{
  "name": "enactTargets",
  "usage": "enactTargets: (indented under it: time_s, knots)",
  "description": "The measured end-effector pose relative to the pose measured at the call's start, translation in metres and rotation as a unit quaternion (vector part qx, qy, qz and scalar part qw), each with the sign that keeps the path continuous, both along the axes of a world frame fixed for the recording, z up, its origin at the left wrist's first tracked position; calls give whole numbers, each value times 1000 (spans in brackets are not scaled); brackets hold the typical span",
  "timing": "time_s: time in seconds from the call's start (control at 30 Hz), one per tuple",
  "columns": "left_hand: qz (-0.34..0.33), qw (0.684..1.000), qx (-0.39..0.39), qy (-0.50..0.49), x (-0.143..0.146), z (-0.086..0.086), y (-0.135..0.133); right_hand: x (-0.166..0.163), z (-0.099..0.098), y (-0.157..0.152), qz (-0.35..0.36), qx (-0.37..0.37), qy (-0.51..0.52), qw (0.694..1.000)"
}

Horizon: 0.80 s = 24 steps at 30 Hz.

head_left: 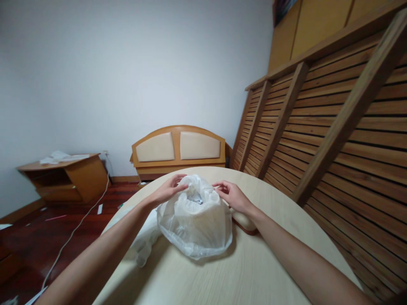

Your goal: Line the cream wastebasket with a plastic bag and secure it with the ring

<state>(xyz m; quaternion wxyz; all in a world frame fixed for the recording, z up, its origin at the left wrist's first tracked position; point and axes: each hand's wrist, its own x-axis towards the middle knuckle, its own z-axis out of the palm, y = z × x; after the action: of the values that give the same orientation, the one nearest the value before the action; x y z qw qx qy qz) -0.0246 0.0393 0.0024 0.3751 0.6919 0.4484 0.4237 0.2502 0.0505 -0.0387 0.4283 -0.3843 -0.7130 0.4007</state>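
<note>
Plastic bag [197, 231] looks light, soft, likely slippery; hold by rim. Left hand [168, 189], right hand [233, 196]: fingers curled there, can't tell grip.

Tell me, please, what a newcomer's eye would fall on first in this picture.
Probably the white bag on the table, with the left hand and the right hand at its rim. Next might come the slatted frame, which fills much of the view's right side. Beyond the table, the headboard stands out before the pale wall.
</note>
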Motion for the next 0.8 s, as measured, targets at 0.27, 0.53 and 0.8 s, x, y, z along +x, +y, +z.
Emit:
enactTargets:
  time_s: [0.27, 0.53, 0.8]
  knots:
    - [160, 984, 72, 34, -5, -17, -12, 34, -11, -13, -51, 62, -241, 967]
    - [159, 986, 46, 11, -4, -21, -5, 20, 4, -3, -37, 39, -152, 987]
    - [187, 981, 40, -20, 8, -11, 21, -21, 15, 28, 4, -21, -72, 997]
